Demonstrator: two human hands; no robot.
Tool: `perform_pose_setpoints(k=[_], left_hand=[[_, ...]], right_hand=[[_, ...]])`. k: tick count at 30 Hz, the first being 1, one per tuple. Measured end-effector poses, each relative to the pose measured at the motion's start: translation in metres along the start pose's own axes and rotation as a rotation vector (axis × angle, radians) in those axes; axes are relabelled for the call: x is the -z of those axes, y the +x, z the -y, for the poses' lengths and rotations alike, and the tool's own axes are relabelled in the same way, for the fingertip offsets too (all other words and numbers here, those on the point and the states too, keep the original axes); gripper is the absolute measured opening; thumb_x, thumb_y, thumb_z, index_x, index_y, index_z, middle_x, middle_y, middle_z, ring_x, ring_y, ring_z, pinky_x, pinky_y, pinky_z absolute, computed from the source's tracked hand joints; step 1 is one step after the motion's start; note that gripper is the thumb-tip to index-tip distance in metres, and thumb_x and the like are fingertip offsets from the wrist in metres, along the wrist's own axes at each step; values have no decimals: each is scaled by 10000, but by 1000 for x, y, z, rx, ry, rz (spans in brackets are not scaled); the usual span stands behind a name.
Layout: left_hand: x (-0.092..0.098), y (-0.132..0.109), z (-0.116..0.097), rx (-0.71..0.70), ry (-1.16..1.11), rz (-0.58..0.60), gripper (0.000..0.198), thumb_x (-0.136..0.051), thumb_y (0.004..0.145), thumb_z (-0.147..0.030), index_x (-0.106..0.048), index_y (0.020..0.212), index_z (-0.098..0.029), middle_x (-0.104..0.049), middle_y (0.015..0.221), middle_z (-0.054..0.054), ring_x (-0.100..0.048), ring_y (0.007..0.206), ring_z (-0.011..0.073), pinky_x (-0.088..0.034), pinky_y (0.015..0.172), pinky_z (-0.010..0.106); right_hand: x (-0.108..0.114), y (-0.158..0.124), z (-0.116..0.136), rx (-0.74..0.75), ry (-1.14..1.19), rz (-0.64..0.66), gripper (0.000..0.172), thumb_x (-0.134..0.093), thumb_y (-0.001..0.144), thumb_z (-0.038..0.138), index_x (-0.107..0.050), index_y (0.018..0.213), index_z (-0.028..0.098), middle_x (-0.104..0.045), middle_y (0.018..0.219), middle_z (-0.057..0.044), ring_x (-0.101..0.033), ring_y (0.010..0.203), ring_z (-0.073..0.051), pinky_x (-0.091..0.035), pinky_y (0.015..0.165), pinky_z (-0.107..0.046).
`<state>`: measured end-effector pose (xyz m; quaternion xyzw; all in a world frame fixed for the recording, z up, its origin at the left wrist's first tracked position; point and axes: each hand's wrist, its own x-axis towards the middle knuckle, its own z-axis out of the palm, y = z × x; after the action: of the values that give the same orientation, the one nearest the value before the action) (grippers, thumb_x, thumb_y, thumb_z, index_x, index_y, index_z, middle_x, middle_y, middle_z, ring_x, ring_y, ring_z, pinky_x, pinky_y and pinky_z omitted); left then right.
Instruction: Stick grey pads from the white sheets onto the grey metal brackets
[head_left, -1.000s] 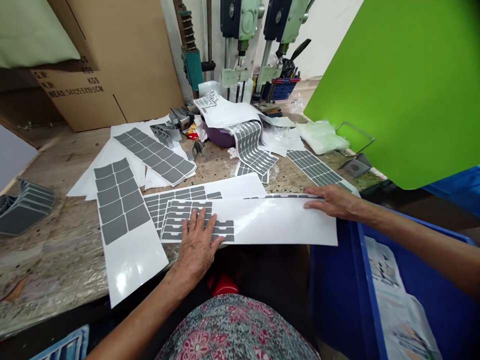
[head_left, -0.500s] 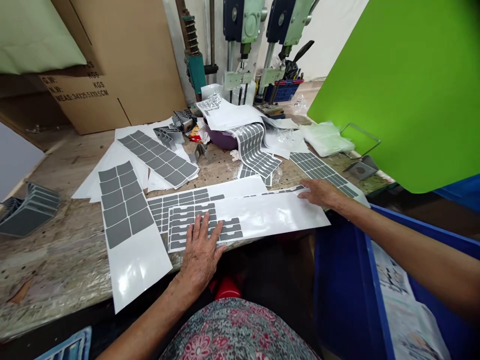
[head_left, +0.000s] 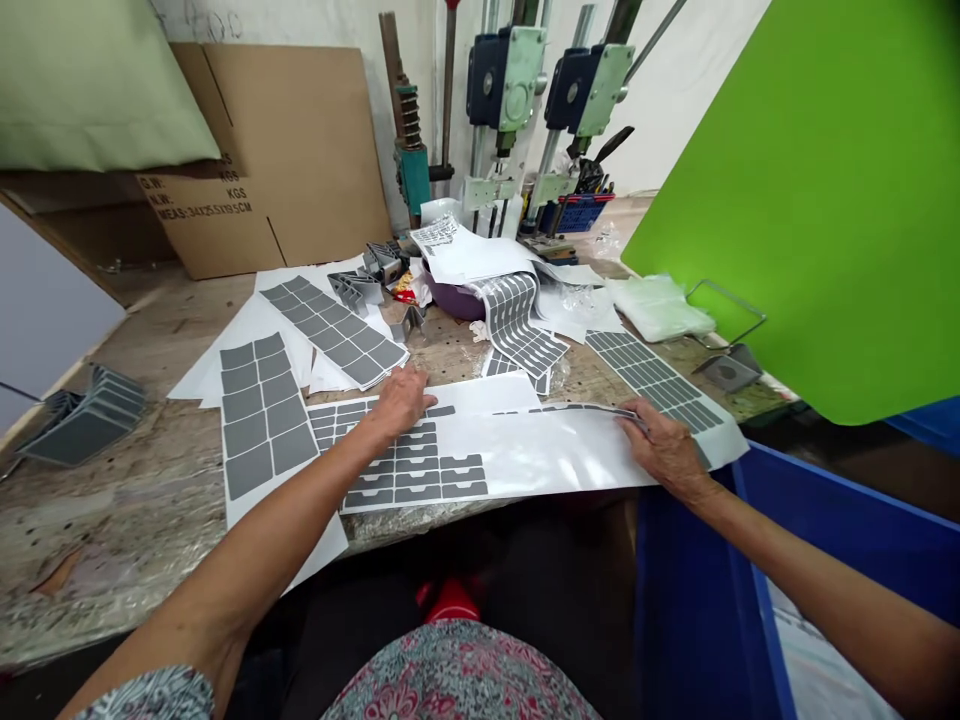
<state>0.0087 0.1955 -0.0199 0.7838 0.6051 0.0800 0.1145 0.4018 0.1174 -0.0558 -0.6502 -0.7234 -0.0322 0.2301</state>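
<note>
A white sheet with grey stickers lies along the bench's front edge. My right hand pinches its right end, where the far edge lifts slightly and curls. My left hand rests near the sheet's far left side, thumb apart from the fingers, over a second sticker sheet behind it. My left forearm covers part of both sheets. To the left lies a sheet of large grey stickers, and another sticker sheet sits beyond my left hand.
Green presses stand at the back, near a purple bowl under papers. Grey brackets sit at left. A carton leans on the wall. At right are a green board, a blue bin and a sticker sheet.
My left hand has moved from the front sheet's stickers to its far side. My right hand now grips the right end and lifts its edge. The view has shifted slightly.
</note>
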Motion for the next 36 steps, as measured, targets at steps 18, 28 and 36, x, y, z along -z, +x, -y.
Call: perform_pose_setpoints(k=[18, 28, 36], left_hand=[[12, 38, 46, -61, -92, -96, 244, -584, 932, -328, -621, 1076, -135, -649, 1037, 62, -638, 889, 182, -546, 797, 379], [-29, -58, -23, -231, -132, -220, 330, -571, 890, -157, -552, 1218, -191, -585, 1209, 95, -527, 1137, 260, -473, 964, 447], [-70, -99, -35, -193, -196, -368, 255, -517, 894, -106, -605, 1125, -170, -544, 1253, 142, -470, 1254, 288, -437, 1056, 488]], right_hand=[[-12, 27, 13, -35, 80, -196, 225, -419, 892, 334, -570, 978, 192, -697, 857, -146, -664, 717, -297, -506, 689, -396], [-19, 34, 67, 127, 76, -72, 220, -460, 888, 257, -615, 1017, 169, -637, 1118, -196, -560, 1100, -357, -415, 963, -493], [-53, 15, 181, 271, 267, 228, 153, -561, 880, 163, -635, 1002, 219, -654, 850, -37, -624, 712, -183, -473, 723, -284]])
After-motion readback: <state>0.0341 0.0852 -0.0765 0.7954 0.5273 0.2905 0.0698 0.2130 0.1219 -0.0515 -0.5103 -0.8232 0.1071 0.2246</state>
